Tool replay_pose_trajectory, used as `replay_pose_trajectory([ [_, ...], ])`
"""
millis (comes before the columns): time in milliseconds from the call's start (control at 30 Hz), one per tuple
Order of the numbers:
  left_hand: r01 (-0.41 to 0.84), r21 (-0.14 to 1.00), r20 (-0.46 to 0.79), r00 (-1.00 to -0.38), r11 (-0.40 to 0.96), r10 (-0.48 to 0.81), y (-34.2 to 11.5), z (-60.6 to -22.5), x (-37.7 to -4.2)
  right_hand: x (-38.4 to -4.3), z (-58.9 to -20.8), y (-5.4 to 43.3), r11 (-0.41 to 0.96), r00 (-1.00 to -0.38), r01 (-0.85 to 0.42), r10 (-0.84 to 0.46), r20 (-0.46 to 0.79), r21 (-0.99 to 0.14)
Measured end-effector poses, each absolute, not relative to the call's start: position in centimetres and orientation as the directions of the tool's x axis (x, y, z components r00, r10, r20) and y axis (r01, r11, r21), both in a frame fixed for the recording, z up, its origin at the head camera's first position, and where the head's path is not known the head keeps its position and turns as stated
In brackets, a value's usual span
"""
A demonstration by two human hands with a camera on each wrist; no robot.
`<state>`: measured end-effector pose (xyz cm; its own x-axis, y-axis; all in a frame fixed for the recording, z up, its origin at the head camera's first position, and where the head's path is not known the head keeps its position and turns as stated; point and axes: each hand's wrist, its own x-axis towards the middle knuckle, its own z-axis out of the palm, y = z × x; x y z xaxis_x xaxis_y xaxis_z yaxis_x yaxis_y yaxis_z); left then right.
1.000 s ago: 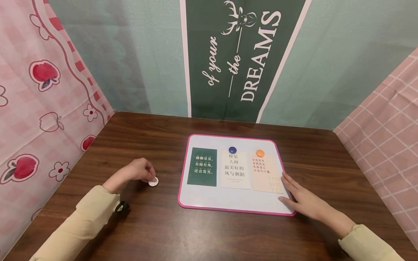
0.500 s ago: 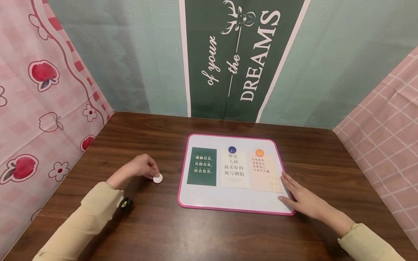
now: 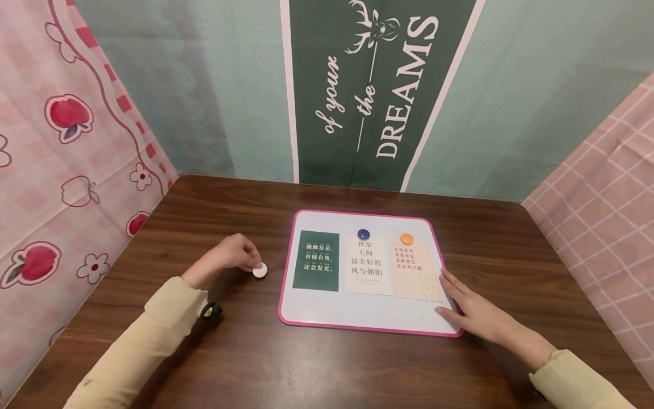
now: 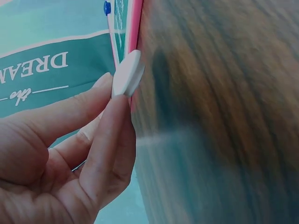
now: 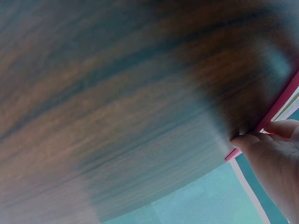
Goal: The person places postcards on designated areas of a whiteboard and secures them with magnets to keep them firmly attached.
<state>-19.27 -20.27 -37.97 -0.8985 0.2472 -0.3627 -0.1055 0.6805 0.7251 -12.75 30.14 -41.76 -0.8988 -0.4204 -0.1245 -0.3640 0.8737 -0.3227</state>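
My left hand pinches a white round magnet between thumb and fingertips, left of the whiteboard. In the left wrist view the magnet is seen edge-on, with a raised rim and flat face. The pink-edged whiteboard lies on the table with three cards in a row: a green card, a white card and a cream card. A blue magnet sits at the white card's top, an orange magnet at the cream card's. My right hand rests at the board's right edge, fingers extended.
The dark wooden table carries the board. Behind it hangs a teal cloth with a green lettered panel. Pink patterned cloth covers the left side, and pink checked cloth the right.
My left hand, with the white magnet, has moved right and slightly away from me, closer to the whiteboard. The right hand and the board stay where they were.
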Motion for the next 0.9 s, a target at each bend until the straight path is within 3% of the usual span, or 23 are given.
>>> replay_pose_trajectory([
  [900, -0.124, 0.717, -0.327, -0.929, 0.686, 0.173, -17.1, -37.5, -21.4, -12.9, -41.8, 30.2, 0.871, -0.897, -0.371, -0.426, -0.116, -0.321],
])
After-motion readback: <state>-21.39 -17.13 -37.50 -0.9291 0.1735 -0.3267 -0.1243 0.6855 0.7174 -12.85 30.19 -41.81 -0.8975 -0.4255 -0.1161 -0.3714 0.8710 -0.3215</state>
